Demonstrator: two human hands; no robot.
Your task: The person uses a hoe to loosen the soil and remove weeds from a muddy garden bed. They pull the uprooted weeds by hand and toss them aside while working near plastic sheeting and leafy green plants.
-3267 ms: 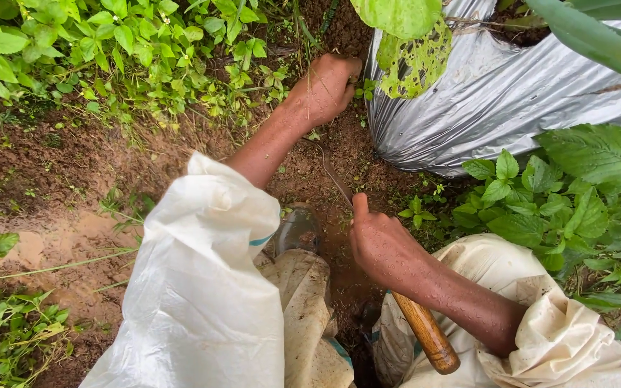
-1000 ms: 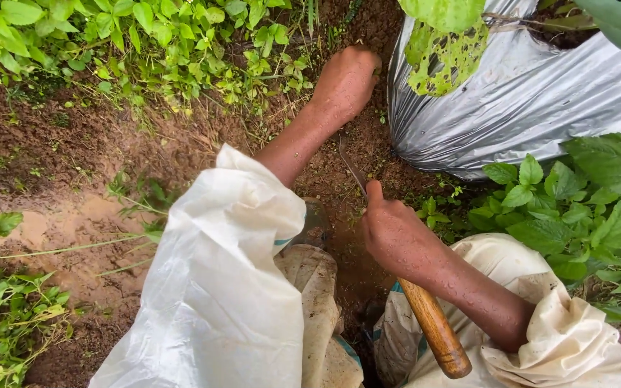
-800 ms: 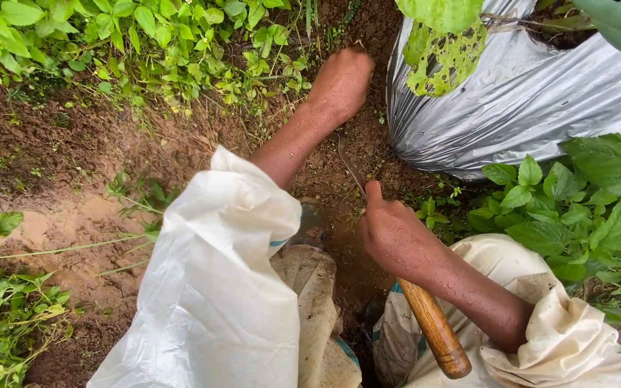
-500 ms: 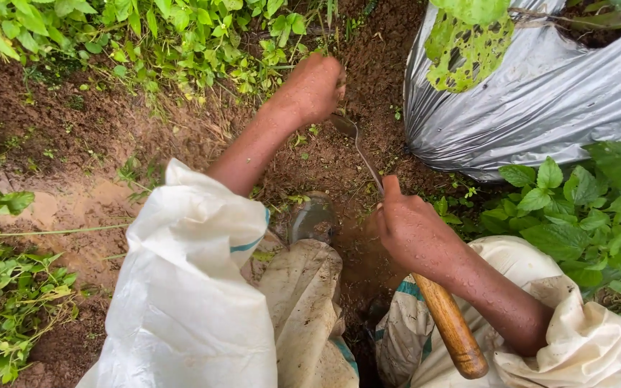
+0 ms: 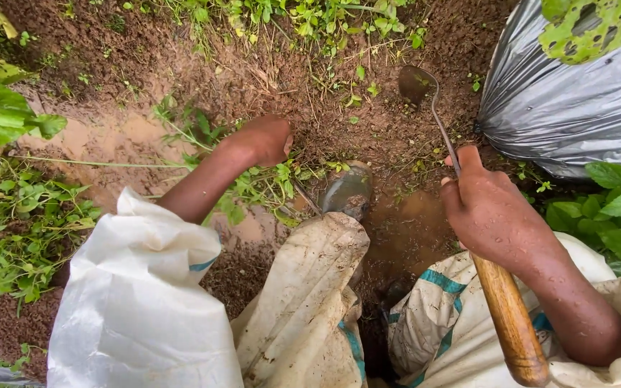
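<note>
My right hand [image 5: 490,212] grips a hand hoe by its wooden handle [image 5: 508,323]. Its thin metal shank runs up to a small muddy blade [image 5: 415,82], which is lifted just above the wet brown soil. My left hand [image 5: 260,140] is closed in a fist low over the ground, left of the blade. A bunch of green weeds [image 5: 264,183] trails from under the fist. Both forearms come out of white sack-cloth sleeves.
A silver plastic grow bag [image 5: 576,108] stands at the upper right, close to the hoe blade. My muddy boot toe [image 5: 346,190] sits between my hands. A muddy puddle [image 5: 109,136] lies to the left. Leafy plants [image 5: 16,230] border the left and right edges.
My left hand has pulled back from beside the silver bag, down and to the left, with weeds under it. The hoe blade has come up out of the soil. The view has shifted left.
</note>
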